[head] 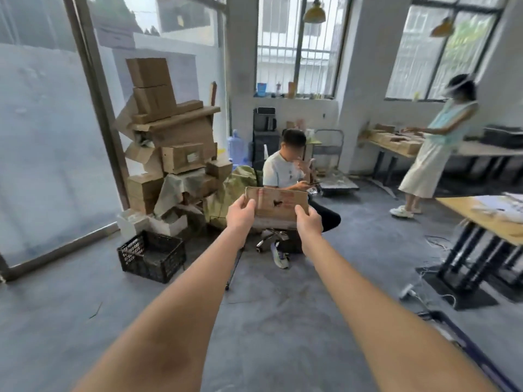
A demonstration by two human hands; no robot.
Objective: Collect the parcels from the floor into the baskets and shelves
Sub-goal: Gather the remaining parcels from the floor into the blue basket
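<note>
I hold a flat brown cardboard parcel (276,205) with red print and a torn hole out in front of me at arm's length. My left hand (240,215) grips its left edge, thumb on the near face. My right hand (309,219) grips its right lower corner. A black plastic basket (151,256) stands on the grey floor, below and left of the parcel. No shelves are in view.
A tall, untidy stack of cardboard boxes (172,154) rises behind the basket against the glass wall. A person (285,171) sits on a wheeled chair straight ahead, behind the parcel. Another person (433,154) stands at a bench on the right. A wooden table (481,219) and floor cables lie right.
</note>
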